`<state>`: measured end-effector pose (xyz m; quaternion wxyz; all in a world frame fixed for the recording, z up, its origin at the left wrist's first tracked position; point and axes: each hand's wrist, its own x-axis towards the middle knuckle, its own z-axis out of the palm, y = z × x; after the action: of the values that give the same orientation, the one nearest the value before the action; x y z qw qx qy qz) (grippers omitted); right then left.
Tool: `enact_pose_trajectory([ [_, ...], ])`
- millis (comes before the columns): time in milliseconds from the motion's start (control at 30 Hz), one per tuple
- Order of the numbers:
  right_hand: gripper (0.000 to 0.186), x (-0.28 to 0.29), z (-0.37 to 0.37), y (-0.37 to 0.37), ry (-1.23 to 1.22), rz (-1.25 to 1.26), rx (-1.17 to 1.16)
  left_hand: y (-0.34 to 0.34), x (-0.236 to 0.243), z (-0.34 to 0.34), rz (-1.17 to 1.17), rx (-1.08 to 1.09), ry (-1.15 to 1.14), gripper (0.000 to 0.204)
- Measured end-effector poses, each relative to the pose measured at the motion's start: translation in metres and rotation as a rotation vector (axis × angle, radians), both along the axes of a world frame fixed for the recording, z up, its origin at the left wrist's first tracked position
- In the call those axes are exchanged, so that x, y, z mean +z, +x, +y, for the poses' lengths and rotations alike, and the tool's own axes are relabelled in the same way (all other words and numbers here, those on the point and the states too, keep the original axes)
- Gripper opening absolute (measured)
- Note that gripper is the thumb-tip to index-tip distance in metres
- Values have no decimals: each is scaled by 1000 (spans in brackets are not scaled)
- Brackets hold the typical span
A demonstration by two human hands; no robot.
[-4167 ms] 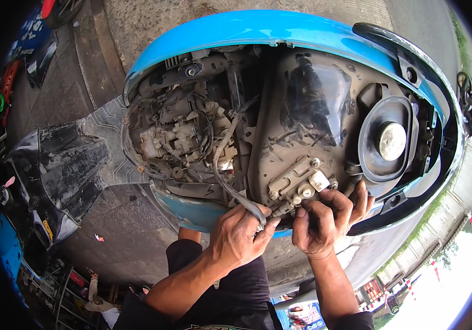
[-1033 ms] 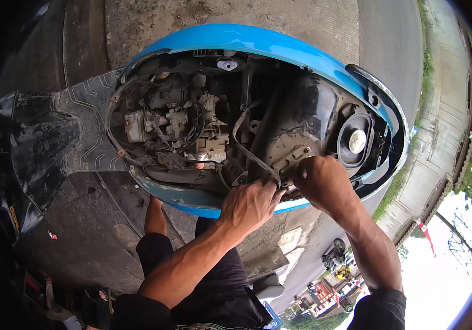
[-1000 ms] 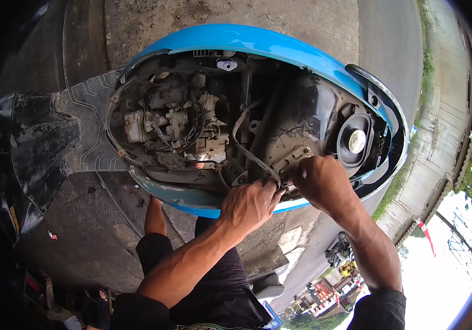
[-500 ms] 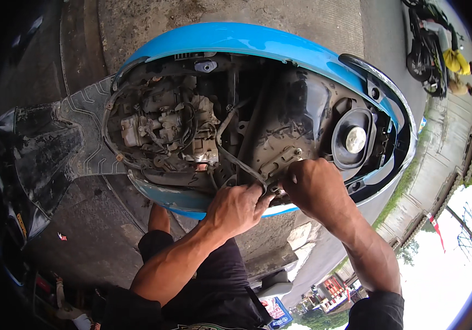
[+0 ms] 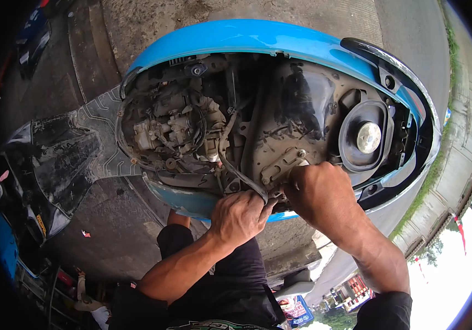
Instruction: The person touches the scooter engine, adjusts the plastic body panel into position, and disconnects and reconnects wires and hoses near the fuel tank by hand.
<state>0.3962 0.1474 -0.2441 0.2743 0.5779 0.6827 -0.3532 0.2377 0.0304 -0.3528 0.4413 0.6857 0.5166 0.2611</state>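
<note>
An uncovered blue scooter body (image 5: 230, 36) lies before me, its dusty fuel tank (image 5: 269, 137) and engine parts (image 5: 173, 124) exposed. My left hand (image 5: 240, 217) is closed at the near edge of the body, its fingers pinching the end of a dark sheathed wiring cable (image 5: 235, 171) that runs up toward the engine. Close to its right, my right hand (image 5: 324, 195) is curled into a fist with the thumb side down by the tank's near edge. Whatever that hand grips is hidden. A metal sender plate (image 5: 281, 166) sits on the tank just above the two hands.
The round fuel cap (image 5: 368, 137) in its black surround stands right of my right hand. A black grab rail (image 5: 412, 82) curves around the scooter's tail. The footboard (image 5: 104, 132) is at the left. A blue box-like package (image 5: 297, 309) shows below, near the road.
The view has shifted, so the scooter appears slightly farther right. Both hands keep nearly the same places on it. The passing motorcycle at the upper right is out of view.
</note>
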Motion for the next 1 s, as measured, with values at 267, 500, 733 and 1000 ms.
enact_pose_trajectory([
  [267, 23, 3, -1, -2, 35, -14, -40, -18, 0, 34, -331, -131, -521, 24],
  [500, 23, 1, -1, -1, 26, 6, -6, -13, 0, 14, -119, -93, -196, 23],
  [733, 21, 6, -3, -3, 8, -18, -52, -15, -7, 23, -189, -147, -298, 23],
  [1000, 23, 2, -12, -3, 40, -24, -134, -17, -5, 23, -309, -171, -474, 27],
])
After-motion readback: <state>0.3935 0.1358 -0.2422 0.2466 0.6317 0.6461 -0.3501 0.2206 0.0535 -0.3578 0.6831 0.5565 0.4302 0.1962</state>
